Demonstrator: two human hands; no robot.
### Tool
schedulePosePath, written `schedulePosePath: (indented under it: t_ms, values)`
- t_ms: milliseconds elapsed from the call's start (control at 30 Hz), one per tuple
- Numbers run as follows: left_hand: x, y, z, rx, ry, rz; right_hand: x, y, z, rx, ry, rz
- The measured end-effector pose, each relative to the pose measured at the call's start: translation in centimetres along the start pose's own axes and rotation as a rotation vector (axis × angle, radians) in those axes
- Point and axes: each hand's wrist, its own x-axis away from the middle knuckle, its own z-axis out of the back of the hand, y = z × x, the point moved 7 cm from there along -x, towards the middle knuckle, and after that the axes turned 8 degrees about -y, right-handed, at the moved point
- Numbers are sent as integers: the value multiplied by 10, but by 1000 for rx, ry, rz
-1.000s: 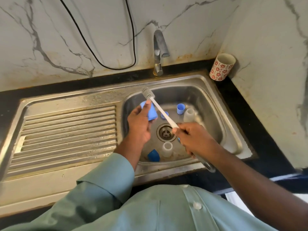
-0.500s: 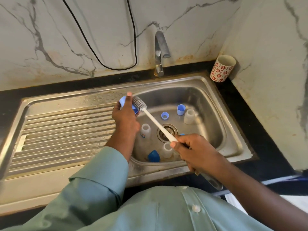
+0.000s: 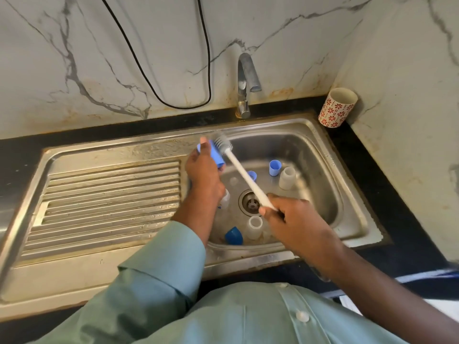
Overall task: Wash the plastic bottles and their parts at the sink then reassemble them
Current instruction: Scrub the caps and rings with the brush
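**Brush meets blue cap at the sink's edge**

A person's left hand grips a blue plastic cap, fingers and thumb curled round it, and holds it above the near-left corner of the steel sink basin. The right hand is closed round the lower end of a white bottle brush, whose grey bristle head lies against the cap's side, just beyond the left fingertips. The bristles are blurred; whether they sit inside the cap or only beside it cannot be told.

To do this step well, the cap would likely need turning in the grip so the bristles reach its rim and inside, with the thumb kept off the face being scrubbed. A hold nearer the brush head would probably give firmer strokes than the far-end hold shown.

The left forearm rises from a rolled green sleeve, wrist straight, knuckles toward the camera. The right arm reaches in bare, hand low over the drain, the brush slanting up and away from it.

Below both grips, more pieces lie in the basin: a light-blue cap, a translucent bottle part, another and a dark-blue cap. The tap shows no water running.
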Motion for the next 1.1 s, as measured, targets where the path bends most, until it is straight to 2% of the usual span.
schedulePosePath:
  t_ms: [67,133,200,333,467,567,633,733,867,1000,1100]
  values:
    - [-4,1,3,-39,15,-7,6,1,-3,17,-31,5]
    - [3,-10,-6,-102,-39,13,-2,-2,3,3,33,22]
    - [12,-15,-11,-63,-44,37,-7,-5,5,7,53,38]
    - [4,2,3,65,32,38,6,8,-4,0,-34,2]
    - [16,-10,-10,40,-27,83,-12,4,0,-19,76,4]
    - [4,0,-4,178,16,122,-8,11,-12,-19,34,-3]
    - [1,-1,-3,130,-17,122,-5,16,-13,-74,-7,-20]
    - [6,-9,-8,-14,-119,85,-15,11,-3,-71,35,-5]
    - [-20,19,11,124,-47,2,-4,14,-11,-27,-54,13]
    - [-11,4,-1,59,-92,-3,-17,7,-5,-62,37,6]
    - [-17,6,13,213,21,16,-14,7,-11,-44,12,18]
